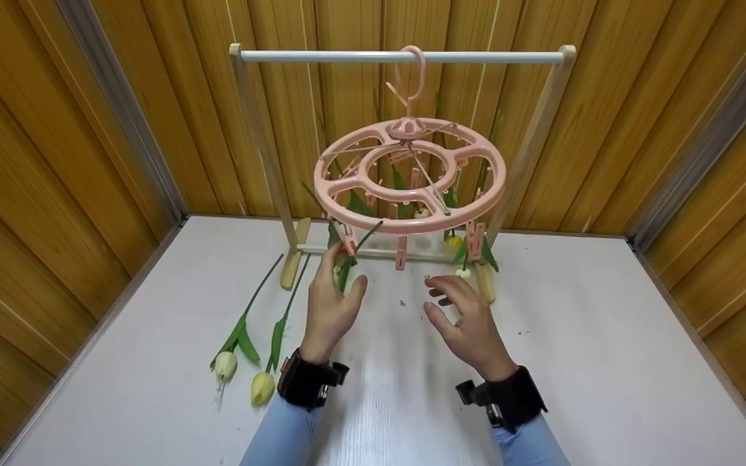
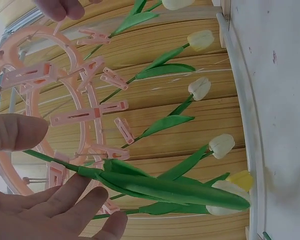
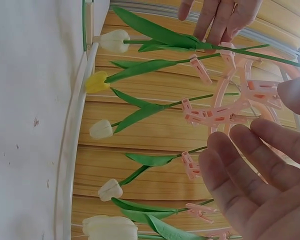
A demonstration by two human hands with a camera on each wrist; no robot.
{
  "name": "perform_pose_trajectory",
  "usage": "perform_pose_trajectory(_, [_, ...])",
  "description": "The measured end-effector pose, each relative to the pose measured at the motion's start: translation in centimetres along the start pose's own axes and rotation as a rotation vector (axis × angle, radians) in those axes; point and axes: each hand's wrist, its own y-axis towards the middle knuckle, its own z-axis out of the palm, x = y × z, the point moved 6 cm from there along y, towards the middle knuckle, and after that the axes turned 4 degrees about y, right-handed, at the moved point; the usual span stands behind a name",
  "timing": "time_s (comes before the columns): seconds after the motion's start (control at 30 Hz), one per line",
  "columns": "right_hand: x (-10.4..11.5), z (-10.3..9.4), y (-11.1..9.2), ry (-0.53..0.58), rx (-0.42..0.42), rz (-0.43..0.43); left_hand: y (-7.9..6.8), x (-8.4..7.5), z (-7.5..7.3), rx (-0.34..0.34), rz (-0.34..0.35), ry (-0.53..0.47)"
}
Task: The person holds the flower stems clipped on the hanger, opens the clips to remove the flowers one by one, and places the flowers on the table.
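A pink round clip hanger (image 1: 412, 226) hangs by its hook, with several white and yellow artificial tulips clipped upside down beneath it. My left hand (image 1: 334, 307) is at the hanger's near left side, its fingers by a clipped white tulip (image 2: 175, 190). In the left wrist view the fingers lie loosely extended behind that tulip's stem and leaves, and the thumb stands apart from it. My right hand (image 1: 473, 323) is raised below the hanger's right side, fingers relaxed and holding nothing. Close above it hangs another tulip bloom (image 1: 463, 274). A bare pink clip (image 1: 401, 252) dangles at the near rim.
The hanger's hook goes over the white bar (image 1: 321, 57) of a wooden-legged stand. Two loose tulips, a white one (image 1: 225, 366) and a yellow one (image 1: 262, 388), lie on the white table (image 1: 153, 388) at left. Wood-patterned panels (image 1: 185, 116) enclose the back and sides.
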Motion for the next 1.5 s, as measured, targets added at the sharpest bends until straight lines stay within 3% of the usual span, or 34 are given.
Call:
perform_pose_trajectory(0.23, [0.1, 0.0, 0.1, 0.007, 0.011, 0.018, -0.3, -0.5, 0.2, 0.007, -0.004, 0.009])
perform_pose_trajectory(0.47, [0.4, 0.0, 0.3, 0.005, 0.020, 0.038, -0.6, -1.6, 0.4, 0.011, 0.056, 0.034])
perform_pose_trajectory(0.6, [0.4, -0.1, 0.3, 0.010, 0.015, 0.046, -1.0, -2.2, 0.6, 0.025, 0.057, 0.059])
perform_pose_trajectory(0.9, [0.7, -0.4, 0.4, 0.020, 0.011, 0.049, -1.8, -3.4, 1.1, 0.056, 0.124, 0.032])
perform_pose_trajectory(1.33, [0.7, -0.9, 0.4, 0.098, -0.021, 0.050, -2.3, -4.9, 2.4, 0.093, 0.175, -0.003])
perform_pose_trajectory(1.5, [0.6, -0.9, 0.6, 0.143, -0.021, 0.095, -2.3, -5.2, 2.7, 0.107, 0.176, 0.015])
